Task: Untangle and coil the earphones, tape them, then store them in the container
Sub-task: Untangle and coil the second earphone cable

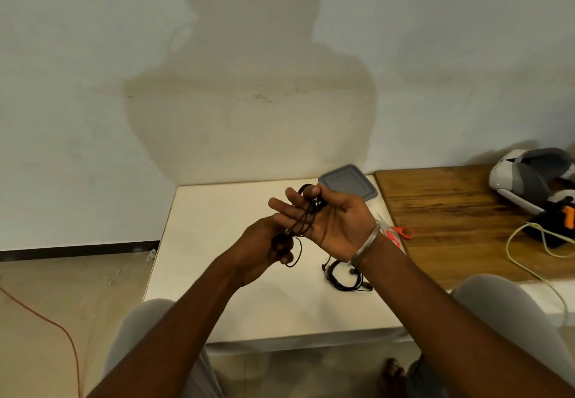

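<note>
Black earphones (306, 217) are wound in loops across the fingers of my right hand (326, 217), palm up above the white table (217, 273); its thumb pins the cord near the top. My left hand (264, 248) pinches the loose end of the same cord just below and to the left, with a loop hanging under it. A second pair of black earphones (345, 276) lies coiled on the table under my right wrist. The grey-lidded container (348, 183) stands at the table's far right corner.
Orange-handled scissors (401, 232) lie at the table's right edge, partly hidden by my wrist. A wooden table (451, 211) on the right bears a white headset (525, 173), a black and orange device and a pale cable. An orange wire runs across the floor at left.
</note>
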